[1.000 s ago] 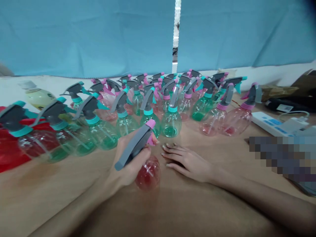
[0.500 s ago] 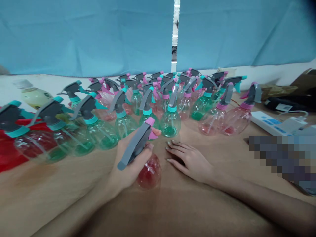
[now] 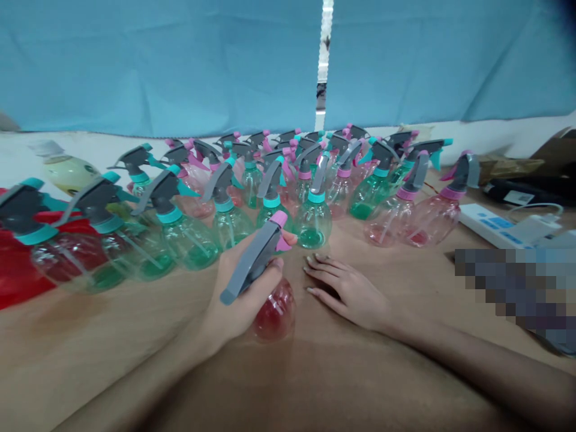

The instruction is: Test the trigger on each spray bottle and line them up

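Note:
My left hand is wrapped round the neck of a pink spray bottle. The bottle has a grey spray head with a pink nozzle and trigger, and its clear pink body rests on the table. Its collar is hidden by my fingers. To the right, my right hand lies flat on the wooden table, fingers stretched out and holding nothing. Just beyond both hands stands a green spray bottle with a turquoise collar.
Several green and pink spray bottles fill the back of the table, including a tilted green one and a pink one. A red bag lies at left. On the right are a white power strip and a blurred-out patch.
The view has shifted slightly, so things at left appear a little further right. My left hand still grips the pink spray bottle, and my right hand stays flat.

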`<state>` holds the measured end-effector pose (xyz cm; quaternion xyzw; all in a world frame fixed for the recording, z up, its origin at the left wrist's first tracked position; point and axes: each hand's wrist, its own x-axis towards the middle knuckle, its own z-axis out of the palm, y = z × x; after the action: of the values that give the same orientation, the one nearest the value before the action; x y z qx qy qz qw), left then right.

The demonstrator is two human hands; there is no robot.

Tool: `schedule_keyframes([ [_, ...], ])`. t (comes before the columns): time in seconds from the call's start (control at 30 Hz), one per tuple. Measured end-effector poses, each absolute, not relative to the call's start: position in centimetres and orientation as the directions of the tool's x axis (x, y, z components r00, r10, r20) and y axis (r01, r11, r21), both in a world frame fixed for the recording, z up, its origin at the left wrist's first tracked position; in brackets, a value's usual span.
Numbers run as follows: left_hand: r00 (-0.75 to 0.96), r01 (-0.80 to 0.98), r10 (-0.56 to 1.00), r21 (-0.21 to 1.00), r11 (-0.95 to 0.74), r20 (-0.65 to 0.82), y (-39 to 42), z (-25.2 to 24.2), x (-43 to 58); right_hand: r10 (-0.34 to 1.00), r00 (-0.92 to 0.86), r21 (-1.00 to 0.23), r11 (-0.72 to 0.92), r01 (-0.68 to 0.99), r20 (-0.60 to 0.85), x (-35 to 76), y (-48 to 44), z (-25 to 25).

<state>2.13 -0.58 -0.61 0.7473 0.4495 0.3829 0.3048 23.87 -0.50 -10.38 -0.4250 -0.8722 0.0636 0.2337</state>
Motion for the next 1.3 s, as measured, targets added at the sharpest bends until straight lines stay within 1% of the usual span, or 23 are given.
schedule_keyframes([
  [0.13, 0.295, 0.439, 0.905, 0.798, -0.412, 0.305, -0.5, -0.7, 2.1, 0.767, -0.525, -0.323, 0.635, 0.702, 0.368, 23.9, -0.5, -10.5],
  [0.4, 0.289, 0.434, 0.908, 0.804, -0.406, 0.303, -0.5, -1.0, 2.0, 0.776, -0.53, -0.296, 0.625, 0.723, 0.343, 23.9, -0.6, -10.3],
  [0.67, 0.283, 0.428, 0.909, 0.808, -0.406, 0.307, -0.5, -1.0, 2.0, 0.774, -0.532, -0.297, 0.627, 0.72, 0.345, 23.9, -0.5, -10.4],
  [0.93, 0.31, 0.437, 0.872, 0.758, -0.485, 0.379, -0.3, -0.5, 2.0, 0.771, -0.531, -0.282, 0.628, 0.725, 0.35, 23.9, -0.5, -10.5],
  [1.3, 0.351, 0.307, 0.827, 0.78, -0.545, 0.439, -0.2, 0.3, 2.6, 0.779, -0.53, -0.283, 0.62, 0.732, 0.336, 24.0, -0.4, -10.7],
])
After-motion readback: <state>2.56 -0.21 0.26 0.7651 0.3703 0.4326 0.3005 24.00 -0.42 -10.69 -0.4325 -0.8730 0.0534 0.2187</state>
